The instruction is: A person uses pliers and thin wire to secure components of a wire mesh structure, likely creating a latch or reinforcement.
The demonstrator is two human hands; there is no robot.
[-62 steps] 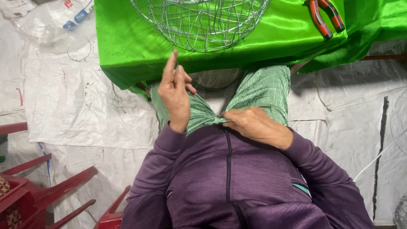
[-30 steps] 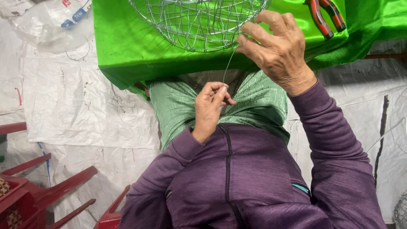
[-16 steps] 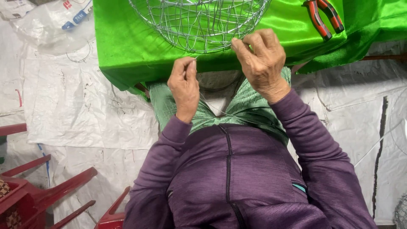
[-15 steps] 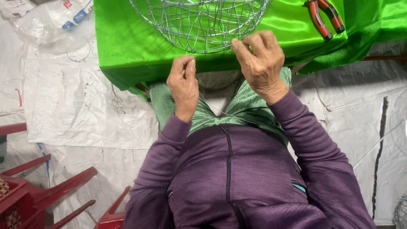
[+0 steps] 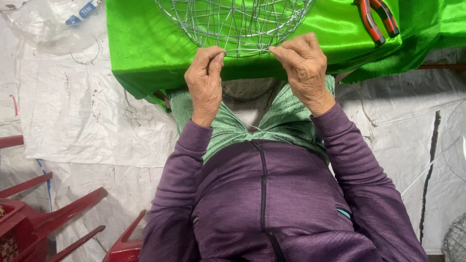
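Note:
A round wire basket frame (image 5: 236, 22) of thin silver wire lies on a table draped in bright green cloth (image 5: 145, 43). My left hand (image 5: 205, 82) pinches the frame's near rim at the left. My right hand (image 5: 305, 68) pinches the same rim a little to the right. A short stretch of wire runs taut between the two sets of fingertips. Both arms wear purple sleeves, and green patterned trousers show beneath the table edge.
Red-handled pliers (image 5: 376, 18) lie on the cloth at the upper right. A clear plastic bag (image 5: 53, 24) sits at the upper left on white sheeting (image 5: 82, 121). Red plastic chairs (image 5: 43, 223) stand at the lower left. More wire mesh (image 5: 456, 240) shows at the lower right.
Both hands rose from my lap to the table edge. The right hand drew a wire up first, then both hands closed on the basket's near rim.

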